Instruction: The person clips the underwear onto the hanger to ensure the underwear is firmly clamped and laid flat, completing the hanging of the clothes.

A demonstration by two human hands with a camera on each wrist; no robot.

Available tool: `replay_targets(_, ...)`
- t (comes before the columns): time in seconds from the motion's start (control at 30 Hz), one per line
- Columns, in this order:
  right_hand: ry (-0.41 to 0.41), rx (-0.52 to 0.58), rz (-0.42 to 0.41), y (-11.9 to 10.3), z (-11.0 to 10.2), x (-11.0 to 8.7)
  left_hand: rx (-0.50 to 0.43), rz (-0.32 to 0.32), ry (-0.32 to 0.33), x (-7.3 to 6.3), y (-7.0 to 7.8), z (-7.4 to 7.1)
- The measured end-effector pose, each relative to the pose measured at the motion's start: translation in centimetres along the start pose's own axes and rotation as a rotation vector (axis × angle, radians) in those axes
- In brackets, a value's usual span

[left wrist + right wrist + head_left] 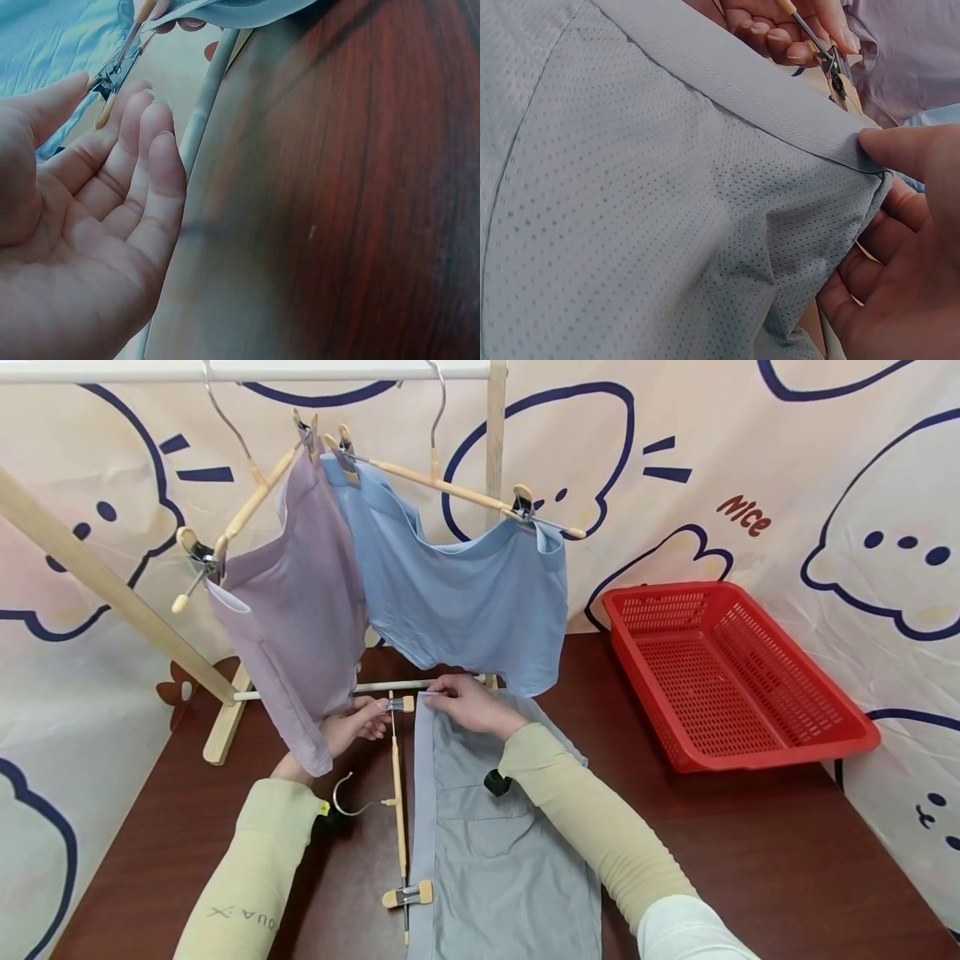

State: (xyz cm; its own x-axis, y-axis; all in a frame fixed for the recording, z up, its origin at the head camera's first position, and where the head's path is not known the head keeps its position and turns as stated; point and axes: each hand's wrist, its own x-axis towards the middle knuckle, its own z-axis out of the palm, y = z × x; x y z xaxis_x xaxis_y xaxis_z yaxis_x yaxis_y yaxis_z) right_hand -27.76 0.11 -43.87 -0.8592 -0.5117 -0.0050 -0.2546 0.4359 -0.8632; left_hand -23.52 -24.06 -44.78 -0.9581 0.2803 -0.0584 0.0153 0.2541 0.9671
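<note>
Grey shorts [487, 827] of perforated fabric lie on the table, their waistband [424, 777] running along the left side. Beside that waistband lies a clip hanger [399, 810] with a wooden-coloured bar and a metal hook. My left hand [356, 723] pinches the hanger's far clip [112, 79] between thumb and index finger, the other fingers loosely bent. My right hand [472, 703] pinches the far corner of the waistband, thumb on top and fingers beneath, as the right wrist view shows. The near clip [408, 893] overlaps the waistband's edge.
Lilac shorts [300, 585] and blue shorts [465, 585] hang by clip hangers from a white rail [337, 370], low over my hands. The rack's wooden leg [112, 585] slants at left. A red plastic basket [750, 752] stands on the brown table [720, 843] at right.
</note>
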Motion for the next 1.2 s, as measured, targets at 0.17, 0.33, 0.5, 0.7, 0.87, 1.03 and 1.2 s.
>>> replay_targets(0.17, 0.003, -0.012, -0.007, 0.0, 0.0, 0.0, -0.016, -0.001, -0.003, -0.1, 0.0, 0.3)
replay_targets(0.33, -0.006, -0.036, -0.001, -0.5, -0.3, -0.1, -0.035, 0.033, 0.004, 0.0, 0.1, 0.3)
replay_targets(0.5, 0.003, -0.037, 0.000, -0.9, -0.7, 0.1, -0.061, 0.062, 0.012, 0.3, 0.4, 0.3)
replay_targets(0.7, 0.005, -0.047, -0.011, -0.9, -0.9, 0.2, -0.067, 0.057, 0.015, 0.3, 0.6, 0.1)
replay_targets(0.87, 0.017, -0.057, -0.004, -0.8, -1.0, 0.3, -0.067, 0.069, 0.031, 0.2, 0.6, 0.0)
replay_targets(1.03, 0.006, -0.007, 0.017, -0.4, -0.8, 0.1, -0.058, 0.099, 0.034, 0.1, 0.1, 0.1)
replay_targets(1.2, 0.017, 0.072, 0.018, -0.1, -0.6, 0.0, -0.059, 0.120, 0.051, 0.0, -0.1, 0.2)
